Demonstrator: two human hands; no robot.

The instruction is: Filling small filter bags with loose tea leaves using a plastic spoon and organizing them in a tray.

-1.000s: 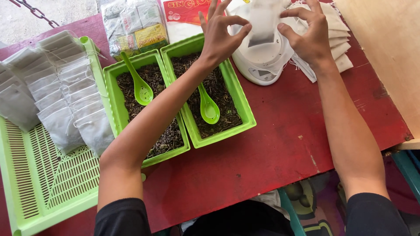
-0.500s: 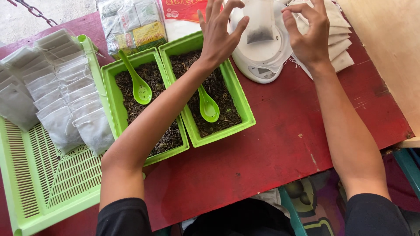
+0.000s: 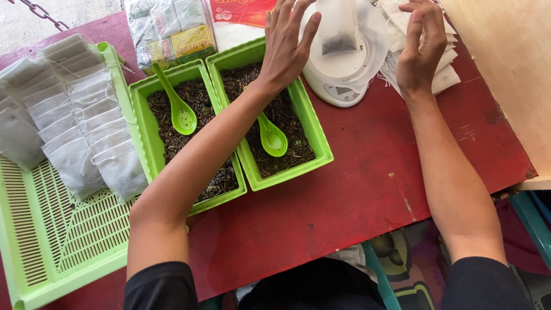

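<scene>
On the red table [image 3: 344,201] I see two green trays [image 3: 310,123] of loose tea, handy beside the white scale [image 3: 350,69]. A part-filled tea bag [image 3: 338,28] sits on the scale, seemingly to be weighed. My left hand [image 3: 287,46] and right hand [image 3: 422,49] hover open beside it, holding nothing

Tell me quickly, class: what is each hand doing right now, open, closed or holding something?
Left hand: open, fingers spread, holding nothing, beside the white scale.
Right hand: open, fingers loosely curled, empty, over the stack of white bags.
</scene>
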